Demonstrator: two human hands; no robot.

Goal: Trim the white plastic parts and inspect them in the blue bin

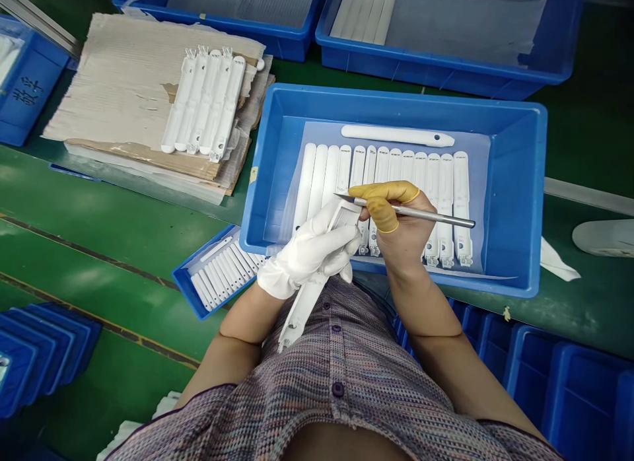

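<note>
My left hand (317,246), in a white glove, is closed around a long white plastic part (306,309) that slants down toward my shirt. The part's upper end, with fine ridges, sticks out above the fingers. My right hand (396,216), with yellow finger cots on some fingers, grips a slim metal craft knife (436,216). The knife's dark pointed blade lies close to the part's upper end; whether it touches I cannot tell. Behind both hands stands a blue bin (396,101) with a row of similar white parts (381,164) on a thin sheet and one lying crosswise above them.
Several white parts (203,104) rest on stacked cardboard (123,71) at the left. More blue bins (446,71) line the back. A smaller bin of parts (201,309) sits lower left. Stacked blue bins (535,368) are at lower right, others (44,355) at lower left.
</note>
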